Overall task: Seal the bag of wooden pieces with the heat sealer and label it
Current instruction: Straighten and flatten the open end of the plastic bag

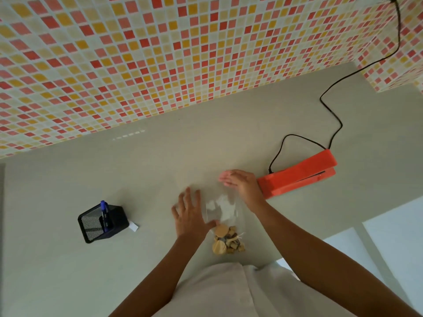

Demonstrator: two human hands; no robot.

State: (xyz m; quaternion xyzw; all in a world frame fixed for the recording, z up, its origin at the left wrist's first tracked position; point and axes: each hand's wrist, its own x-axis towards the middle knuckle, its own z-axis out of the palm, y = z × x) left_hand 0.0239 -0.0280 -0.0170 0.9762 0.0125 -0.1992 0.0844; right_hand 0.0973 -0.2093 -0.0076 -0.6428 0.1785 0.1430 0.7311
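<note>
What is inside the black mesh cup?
A blue pen stands inside the black mesh cup. Its lower end is hidden behind the cup's wall, so I cannot tell whether anything else sits at the bottom.

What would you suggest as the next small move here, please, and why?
Probably slide the bag's open end right, into the heat sealer. Both hands, left hand and right hand, lie flat on the clear bag, the wooden pieces sit bunched at its near end, and the sealer lies just beside the right hand.
</note>
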